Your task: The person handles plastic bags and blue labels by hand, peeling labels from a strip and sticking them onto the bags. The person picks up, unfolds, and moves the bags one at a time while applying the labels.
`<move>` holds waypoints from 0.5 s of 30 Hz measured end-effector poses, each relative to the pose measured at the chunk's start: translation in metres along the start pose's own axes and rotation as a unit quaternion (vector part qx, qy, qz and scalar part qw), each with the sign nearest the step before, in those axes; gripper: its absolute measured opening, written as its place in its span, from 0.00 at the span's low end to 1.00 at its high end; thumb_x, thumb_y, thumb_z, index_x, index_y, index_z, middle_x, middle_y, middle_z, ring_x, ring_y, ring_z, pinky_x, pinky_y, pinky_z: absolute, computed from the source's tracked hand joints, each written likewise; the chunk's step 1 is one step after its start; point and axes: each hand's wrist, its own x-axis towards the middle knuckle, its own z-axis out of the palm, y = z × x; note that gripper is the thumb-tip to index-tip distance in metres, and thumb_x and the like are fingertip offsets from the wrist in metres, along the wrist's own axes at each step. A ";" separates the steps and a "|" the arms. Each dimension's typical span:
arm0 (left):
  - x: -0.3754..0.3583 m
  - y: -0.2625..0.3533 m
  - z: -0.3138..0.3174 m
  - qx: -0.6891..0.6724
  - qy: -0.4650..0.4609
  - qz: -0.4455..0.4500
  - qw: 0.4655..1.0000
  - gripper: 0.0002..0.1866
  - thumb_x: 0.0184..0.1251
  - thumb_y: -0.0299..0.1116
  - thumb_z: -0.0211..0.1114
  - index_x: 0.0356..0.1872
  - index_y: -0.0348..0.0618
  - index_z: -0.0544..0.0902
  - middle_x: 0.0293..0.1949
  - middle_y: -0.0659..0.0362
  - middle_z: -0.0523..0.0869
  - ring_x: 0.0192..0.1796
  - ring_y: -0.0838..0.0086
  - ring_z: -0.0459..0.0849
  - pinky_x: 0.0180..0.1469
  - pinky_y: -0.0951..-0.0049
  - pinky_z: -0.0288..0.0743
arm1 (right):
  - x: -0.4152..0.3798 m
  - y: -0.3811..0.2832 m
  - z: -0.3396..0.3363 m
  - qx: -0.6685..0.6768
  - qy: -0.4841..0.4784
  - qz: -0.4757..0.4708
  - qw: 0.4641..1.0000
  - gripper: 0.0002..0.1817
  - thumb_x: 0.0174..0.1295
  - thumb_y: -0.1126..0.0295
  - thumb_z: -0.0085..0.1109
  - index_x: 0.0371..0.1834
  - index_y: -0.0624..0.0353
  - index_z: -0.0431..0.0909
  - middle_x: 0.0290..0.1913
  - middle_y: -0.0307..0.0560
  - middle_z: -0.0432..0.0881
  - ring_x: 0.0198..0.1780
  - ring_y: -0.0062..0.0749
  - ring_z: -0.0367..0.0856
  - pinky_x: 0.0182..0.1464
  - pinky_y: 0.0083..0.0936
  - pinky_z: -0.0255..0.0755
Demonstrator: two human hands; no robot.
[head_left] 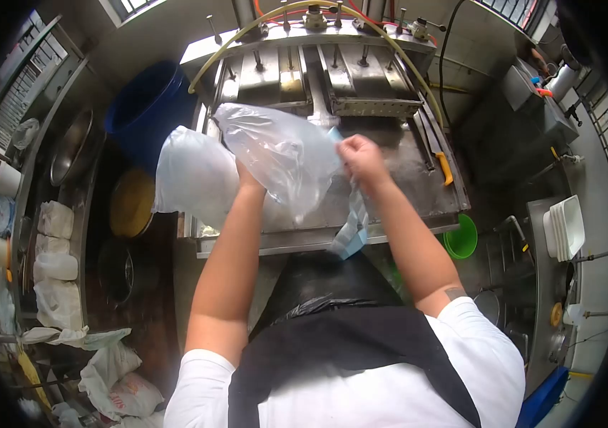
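Two clear plastic bags are in front of me: a full, whitish one (193,171) on the left and a puffed-out one (272,146) beside it. My left hand (247,173) is between them, its fingers mostly hidden by the plastic. Closed fingers of my right hand (363,157) pinch the gathered end of the puffed-out bag at its right side. A loose strip of plastic with light blue parts (354,227) hangs below my right hand, over the front edge of the steel worktable (411,203).
A knife with a yellow handle (446,169) lies at the worktable's right side. Steel burners or trays with knobs (268,75) stand at the back. A blue barrel (143,103) is at the left, a green bucket (461,237) below the right edge, and wrapped packs (55,264) on the left shelf.
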 end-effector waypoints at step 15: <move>-0.130 -0.033 0.000 -0.247 -0.047 -0.247 0.936 0.23 0.75 0.29 0.64 0.70 0.39 0.77 0.58 0.54 0.86 0.63 0.63 0.84 0.61 0.59 0.80 | -0.038 0.098 -0.056 -0.033 0.093 0.087 0.991 0.19 0.71 0.56 0.72 0.52 0.61 0.85 0.36 0.43 0.85 0.28 0.23 0.78 0.32 0.28 0.76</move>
